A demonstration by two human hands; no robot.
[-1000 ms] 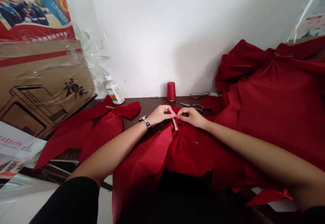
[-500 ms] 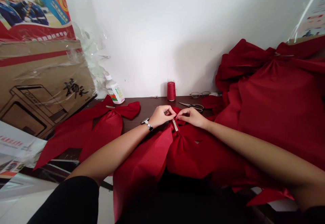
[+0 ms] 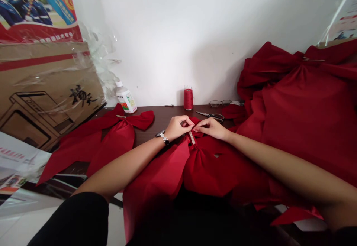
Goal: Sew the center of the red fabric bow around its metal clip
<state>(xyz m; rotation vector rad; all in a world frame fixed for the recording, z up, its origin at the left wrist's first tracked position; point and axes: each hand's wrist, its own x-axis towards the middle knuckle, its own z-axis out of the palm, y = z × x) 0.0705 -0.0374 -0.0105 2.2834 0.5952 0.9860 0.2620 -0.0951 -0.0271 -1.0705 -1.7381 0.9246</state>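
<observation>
Red bow lies at the near table edge and droops over it, its broad loops gathered to a tight knot with a narrow metal clip on it; we see the left hand and right hand both closed in a pinch on the knot, either side of the clip; a watch sits on the left wrist; on the dark table we find a second bow, scissors and a red thread cone; more bows heap up to the right; a cardboard box shows black brush characters; the bottle label is too small to read
</observation>
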